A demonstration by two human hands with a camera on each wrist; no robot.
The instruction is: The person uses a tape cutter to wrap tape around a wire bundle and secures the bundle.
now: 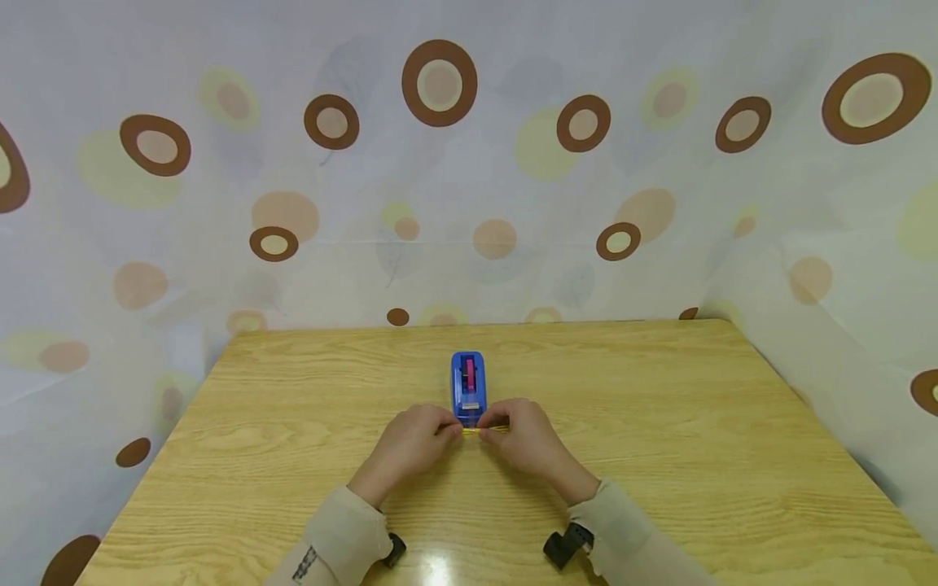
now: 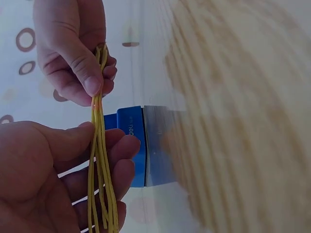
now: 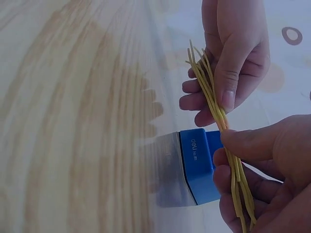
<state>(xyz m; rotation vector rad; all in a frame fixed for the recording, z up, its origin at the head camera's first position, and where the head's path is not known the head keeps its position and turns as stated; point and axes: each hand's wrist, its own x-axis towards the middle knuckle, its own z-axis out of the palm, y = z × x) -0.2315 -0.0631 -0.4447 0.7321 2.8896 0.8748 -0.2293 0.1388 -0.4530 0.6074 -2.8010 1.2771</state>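
You are pinching a bundle of yellow rubber bands (image 1: 486, 429) taut between left hand (image 1: 412, 446) and right hand (image 1: 529, 443), just near of the blue stapler (image 1: 467, 387), keeping the strands gathered

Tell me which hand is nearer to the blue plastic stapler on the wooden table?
About equal. The left hand sits just left of the blue plastic stapler, the right hand just right; both pinch the bundle of yellow rubber bands at its near end.

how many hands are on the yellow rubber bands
2. The left hand pinches one end of the yellow rubber bands and the right hand pinches the other, just in front of the blue stapler.
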